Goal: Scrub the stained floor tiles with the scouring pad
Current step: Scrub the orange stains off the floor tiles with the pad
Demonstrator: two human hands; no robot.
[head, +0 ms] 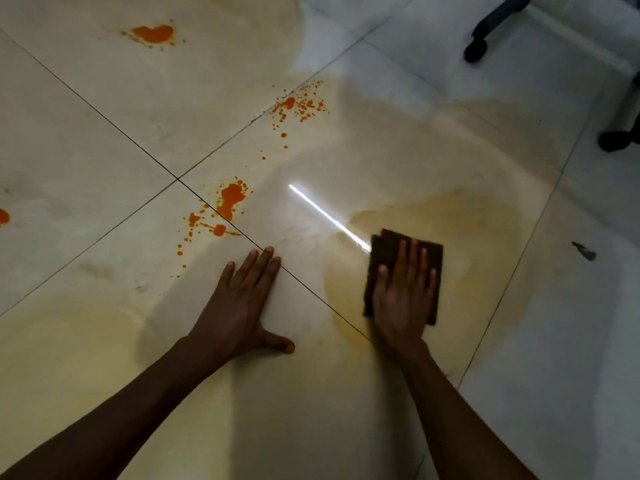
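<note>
A dark brown scouring pad (433, 258) lies flat on the glossy cream floor tiles (104, 140), right of centre. My right hand (401, 299) presses down on it with straight, spread fingers, covering most of the pad. My left hand (242, 303) rests flat on the tile beside it, fingers straight and thumb out, across a grout line. Orange stains dot the floor: a large blot (230, 199) just beyond my left hand, a spray of small drops (299, 105) farther off, and another blot (154, 33) at the far left. A yellowish wet smear (467, 216) surrounds the pad.
Black chair legs with castors (476, 50) stand at the top right, a second castor (616, 140) at the right edge. A small dark scrap (585, 251) lies on the tile to the right. Another orange spot (4, 216) sits at the left edge.
</note>
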